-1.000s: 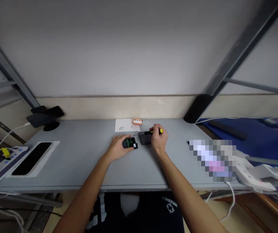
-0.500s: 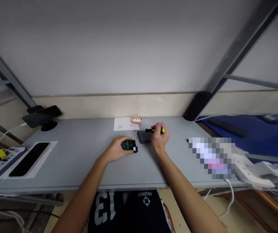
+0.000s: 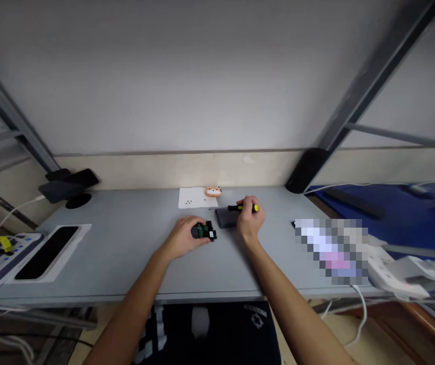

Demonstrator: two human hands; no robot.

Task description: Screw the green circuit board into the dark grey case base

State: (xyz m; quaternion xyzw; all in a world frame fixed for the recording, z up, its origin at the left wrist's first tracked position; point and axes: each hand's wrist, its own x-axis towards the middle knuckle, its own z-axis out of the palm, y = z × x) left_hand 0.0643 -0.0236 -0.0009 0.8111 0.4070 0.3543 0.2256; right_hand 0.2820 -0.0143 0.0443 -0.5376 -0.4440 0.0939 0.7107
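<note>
Small shifts only. Left hand [image 3: 182,237] pulled the board [image 3: 204,231] a touch toward the person, so it now sits lower against the box [image 3: 225,218] corner. Its fingers [image 3: 192,221] curl further over the board's top and hide more of the green. Right hand [image 3: 250,223] slid slightly right and nearer, taking the screwdriver [image 3: 242,208] along. Its yellow end now pokes out just past the fingers on the right.

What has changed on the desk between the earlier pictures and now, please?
Very little: the left hand seems to have drawn the circuit board slightly toward the person. The right hand keeps its grip on the screwdriver above the grey case; the paper stayed put.
</note>
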